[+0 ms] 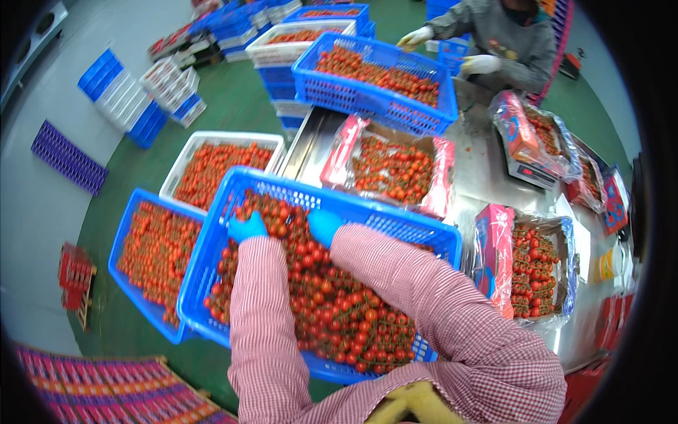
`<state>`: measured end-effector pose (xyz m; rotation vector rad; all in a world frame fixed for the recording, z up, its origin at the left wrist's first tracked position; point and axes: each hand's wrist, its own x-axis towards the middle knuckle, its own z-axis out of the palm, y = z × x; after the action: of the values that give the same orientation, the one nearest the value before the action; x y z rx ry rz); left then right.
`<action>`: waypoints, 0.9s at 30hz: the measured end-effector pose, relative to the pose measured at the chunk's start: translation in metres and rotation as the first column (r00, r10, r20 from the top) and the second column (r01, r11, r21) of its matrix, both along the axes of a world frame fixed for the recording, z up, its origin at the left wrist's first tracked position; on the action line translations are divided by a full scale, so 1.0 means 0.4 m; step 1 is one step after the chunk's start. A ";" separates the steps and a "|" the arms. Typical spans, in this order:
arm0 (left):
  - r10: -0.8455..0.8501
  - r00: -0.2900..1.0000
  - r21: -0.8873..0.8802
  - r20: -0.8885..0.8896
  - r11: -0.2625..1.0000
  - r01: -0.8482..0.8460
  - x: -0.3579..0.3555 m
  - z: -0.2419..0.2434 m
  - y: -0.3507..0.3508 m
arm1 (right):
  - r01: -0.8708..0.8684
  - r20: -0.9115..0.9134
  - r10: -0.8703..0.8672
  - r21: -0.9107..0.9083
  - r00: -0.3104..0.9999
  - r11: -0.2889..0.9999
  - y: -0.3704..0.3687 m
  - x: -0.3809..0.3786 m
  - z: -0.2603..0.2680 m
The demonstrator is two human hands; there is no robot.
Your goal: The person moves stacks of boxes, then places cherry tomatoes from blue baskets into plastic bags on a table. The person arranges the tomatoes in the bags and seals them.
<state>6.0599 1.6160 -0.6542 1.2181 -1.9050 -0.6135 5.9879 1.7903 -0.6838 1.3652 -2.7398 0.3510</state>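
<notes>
A large blue plastic crate directly before me holds many red cherry tomatoes on the vine. Near its far left end, my left hand, in a blue glove, grips the side of a cluster of vine tomatoes. My right hand, gloved likewise, grips the other side of that cluster, its fingertips hidden among the fruit. Just beyond the crate, an open pink carton with a clear plastic liner contains loose tomato clusters. Another lined carton to the right has vine tomatoes laid in rows.
A white crate and another blue crate, both with tomatoes, stand at left. Across the steel table, a gloved co-worker is behind a tomato-filled blue crate. A carton rests on a scale. Stacked crates occupy the green floor.
</notes>
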 end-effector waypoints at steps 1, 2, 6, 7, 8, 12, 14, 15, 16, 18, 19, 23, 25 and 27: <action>-0.123 0.980 0.111 -0.158 0.984 0.141 0.016 0.006 0.002 | 0.101 0.197 -0.086 -0.066 0.977 0.993 -0.015 0.004 -0.015; -0.053 0.998 0.125 -0.043 0.990 0.058 0.033 0.012 0.010 | 0.097 0.023 -0.095 -0.169 0.995 0.981 -0.019 0.010 -0.028; -0.180 0.971 0.050 -0.159 0.980 0.191 0.095 0.067 0.079 | 0.130 0.094 -0.129 -0.005 0.987 0.991 -0.015 0.023 -0.030; -0.264 0.931 0.026 -0.251 0.960 0.279 0.108 0.093 0.102 | 0.152 0.124 -0.150 0.000 0.981 0.988 -0.019 0.020 -0.025; -0.343 0.865 -0.008 -0.366 0.931 0.366 0.126 0.123 0.123 | 0.178 0.177 -0.177 0.010 0.968 0.984 -0.026 0.013 -0.020; -0.110 0.548 0.189 -0.829 0.868 0.460 0.212 0.224 0.207 | 0.190 0.270 -0.180 -0.009 0.946 0.982 -0.052 -0.009 -0.008; -0.119 0.365 0.237 -0.924 0.572 0.786 0.277 0.250 0.228 | 0.173 0.364 -0.153 -0.022 0.919 0.985 -0.051 -0.014 0.000; -0.057 -0.006 -0.020 -0.998 0.244 0.970 0.304 0.248 0.246 | 0.093 0.322 -0.078 -0.033 0.944 0.995 -0.042 -0.016 0.010; 0.183 0.172 0.226 -0.968 0.340 0.913 0.329 0.246 0.260 | 0.047 0.296 -0.038 -0.024 0.954 0.999 -0.029 -0.012 0.022; 0.318 0.246 0.334 -0.916 0.265 0.904 0.365 0.242 0.293 | 0.349 0.604 -0.139 -0.245 0.785 0.904 0.014 -0.007 0.059; 0.195 0.234 0.262 -0.952 0.132 0.956 0.378 0.246 0.314 | 0.318 0.496 -0.164 -0.245 0.853 0.916 0.043 0.003 0.081; 0.092 0.333 0.338 -0.938 0.051 0.940 0.322 0.299 0.460 | 0.322 0.410 -0.081 -0.563 0.909 0.761 0.254 0.007 0.163; -0.037 0.314 0.316 -0.949 -0.107 0.943 0.236 0.346 0.574 | 0.536 0.715 0.176 -0.642 0.676 0.549 0.424 0.010 0.191; -0.028 0.064 0.069 -0.998 -0.524 0.849 0.099 0.387 0.717 | 0.770 0.702 0.661 -0.567 0.266 0.292 0.637 0.018 0.227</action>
<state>6.0995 1.9028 -0.4995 -0.3584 -0.9247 -3.1140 5.9952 2.0450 -0.5931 0.3864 -1.6808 3.2184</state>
